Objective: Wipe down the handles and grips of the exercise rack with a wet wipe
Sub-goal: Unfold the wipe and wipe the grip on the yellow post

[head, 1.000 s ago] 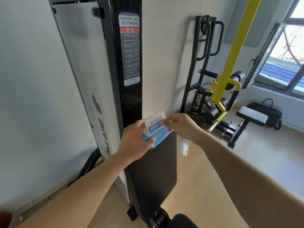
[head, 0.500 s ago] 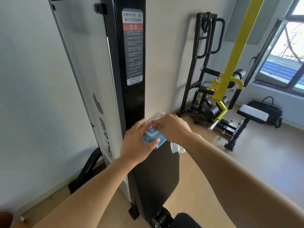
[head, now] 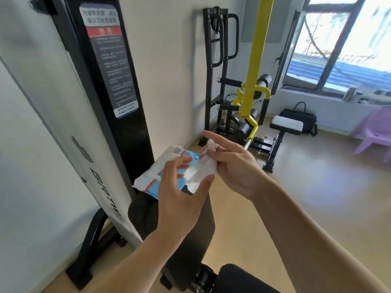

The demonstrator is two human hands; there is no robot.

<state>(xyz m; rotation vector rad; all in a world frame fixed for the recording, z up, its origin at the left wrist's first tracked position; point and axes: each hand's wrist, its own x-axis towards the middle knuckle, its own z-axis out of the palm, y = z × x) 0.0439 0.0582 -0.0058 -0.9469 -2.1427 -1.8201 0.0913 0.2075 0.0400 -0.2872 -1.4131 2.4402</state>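
Wet wipe (head: 202,173) is out of the pack (head: 157,176), hanging white and crumpled between my hands above the black bench pad (head: 190,229). My right hand (head: 234,166) pinches its top, index finger straight. My left hand (head: 179,197) is spread wide, thumb touching the wipe's lower edge. The exercise rack (head: 220,66) stands well apart by the wall.

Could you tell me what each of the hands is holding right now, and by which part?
The right hand pinches the wipe by its upper end. The left hand touches the wipe's lower edge; whether it grips the pack cannot be told.
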